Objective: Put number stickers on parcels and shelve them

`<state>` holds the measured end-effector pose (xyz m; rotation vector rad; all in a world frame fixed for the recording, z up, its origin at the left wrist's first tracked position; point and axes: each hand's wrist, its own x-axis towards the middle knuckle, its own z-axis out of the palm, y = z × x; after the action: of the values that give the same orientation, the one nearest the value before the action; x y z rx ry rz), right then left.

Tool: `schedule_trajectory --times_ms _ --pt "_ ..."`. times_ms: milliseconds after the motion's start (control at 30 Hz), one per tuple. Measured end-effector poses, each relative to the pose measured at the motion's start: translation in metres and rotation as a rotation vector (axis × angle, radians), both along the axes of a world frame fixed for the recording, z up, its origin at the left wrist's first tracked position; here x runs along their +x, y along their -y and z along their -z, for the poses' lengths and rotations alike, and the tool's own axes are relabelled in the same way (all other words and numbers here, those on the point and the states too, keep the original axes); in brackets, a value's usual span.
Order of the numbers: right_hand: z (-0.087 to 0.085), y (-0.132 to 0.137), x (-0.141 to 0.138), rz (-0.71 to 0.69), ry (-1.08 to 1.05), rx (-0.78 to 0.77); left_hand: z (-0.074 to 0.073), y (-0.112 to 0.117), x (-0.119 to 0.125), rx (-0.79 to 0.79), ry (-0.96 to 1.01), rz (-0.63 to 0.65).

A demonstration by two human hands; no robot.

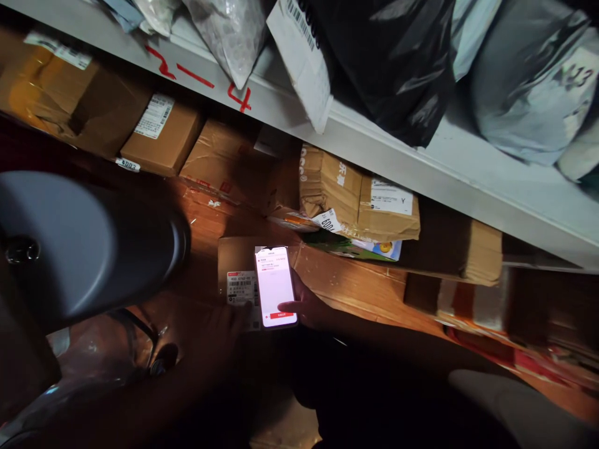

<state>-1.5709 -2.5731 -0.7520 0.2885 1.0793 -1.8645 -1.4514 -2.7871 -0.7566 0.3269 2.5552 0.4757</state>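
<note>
My right hand is closed around a lit phone, and its thumb rests on the red button near the bottom of the screen. The phone hovers over a cardboard box on the lower level, right beside the box's white barcode label. My left hand lies in deep shadow at the box's near edge by the label. I cannot make out its fingers.
A white shelf edge with red markings runs diagonally above, loaded with black, grey and clear mailer bags. Below it sit several taped cardboard parcels. A grey round stool seat fills the left side.
</note>
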Motion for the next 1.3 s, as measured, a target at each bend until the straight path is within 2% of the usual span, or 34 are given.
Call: schedule_trajectory --times_ms 133,200,367,467,567,700,900,1133,1300 --pt "0.001 0.0 0.0 0.019 -0.001 -0.002 0.007 -0.001 -0.002 0.03 -0.089 -0.101" --pt "0.003 0.0 0.0 0.026 -0.002 0.002 0.007 -0.003 -0.007 0.034 -0.095 -0.11" --pt "0.007 0.0 -0.002 0.085 0.013 0.028 0.0 -0.008 -0.021 -0.011 -0.007 -0.065" --pt "0.006 0.001 -0.005 0.096 0.023 0.051 -0.006 -0.008 -0.026 0.001 0.032 -0.005" --pt "0.004 0.001 -0.007 0.092 0.016 0.062 -0.009 -0.007 -0.029 -0.015 0.047 -0.002" --pt "0.004 0.001 -0.007 0.077 0.014 0.054 -0.006 -0.009 -0.026 -0.042 -0.002 -0.009" --pt "0.007 0.001 -0.006 0.072 -0.003 0.043 0.004 -0.008 -0.016 0.011 -0.068 -0.026" --pt "0.005 0.004 -0.007 0.07 0.009 0.029 -0.004 -0.007 -0.023 0.059 -0.018 -0.064" --pt "0.004 0.006 -0.007 0.063 0.01 0.029 -0.001 -0.005 -0.022 0.076 -0.014 -0.055"
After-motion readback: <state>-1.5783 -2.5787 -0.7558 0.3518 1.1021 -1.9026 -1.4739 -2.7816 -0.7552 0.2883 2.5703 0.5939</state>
